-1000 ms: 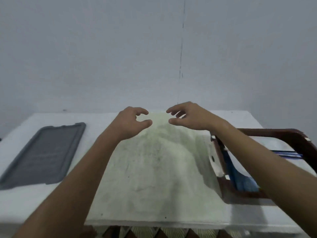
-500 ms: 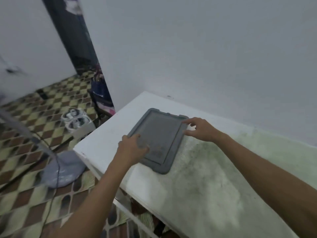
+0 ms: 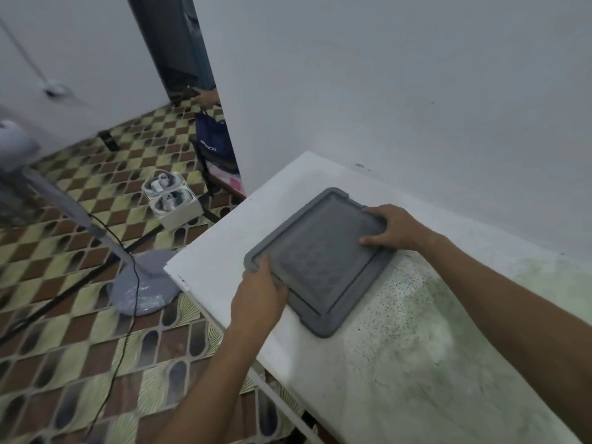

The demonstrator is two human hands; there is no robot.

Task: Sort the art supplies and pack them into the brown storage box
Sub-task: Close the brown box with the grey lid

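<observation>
On the white table [image 3: 288, 193], grey lid [image 3: 323, 261], gripped by left hand [image 3: 259, 296] and right hand [image 3: 394, 227].

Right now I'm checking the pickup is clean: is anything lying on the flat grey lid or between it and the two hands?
Nothing visible. The flat grey plastic lid is bare on the white table; the left hand grips its near corner, the right hand its far edge. The brown box is out of view.
</observation>
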